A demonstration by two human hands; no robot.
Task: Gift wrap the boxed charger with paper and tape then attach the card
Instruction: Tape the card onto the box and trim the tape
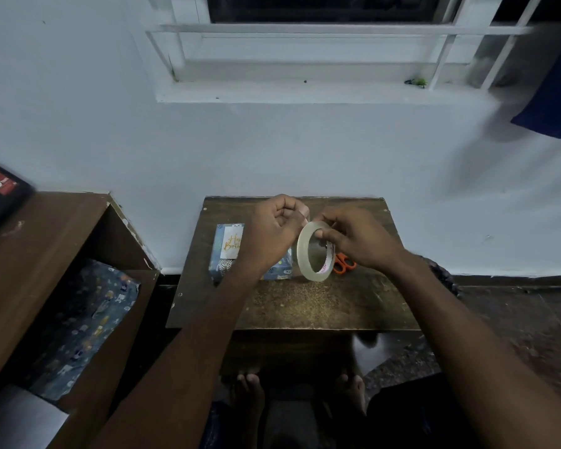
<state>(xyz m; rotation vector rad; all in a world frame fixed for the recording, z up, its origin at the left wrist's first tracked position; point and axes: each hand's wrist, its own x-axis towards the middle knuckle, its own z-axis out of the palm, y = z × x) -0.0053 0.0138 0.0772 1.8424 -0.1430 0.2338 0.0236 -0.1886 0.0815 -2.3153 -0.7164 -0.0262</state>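
While the right hand [353, 241] gripped a clear tape roll [314, 251], the left hand [272, 225] pinched its free end; white card [232, 243] reading "Happy Birth…" lay on the blue patterned wrapped box [221, 254], brown desk [305, 303].

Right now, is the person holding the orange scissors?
No, the scissors lie on the table while the right hand holds the tape roll.

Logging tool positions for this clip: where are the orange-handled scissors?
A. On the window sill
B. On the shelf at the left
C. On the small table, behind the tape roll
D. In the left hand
C: the scissors lie on the table, their orange handles showing just behind the tape roll held by the right hand.
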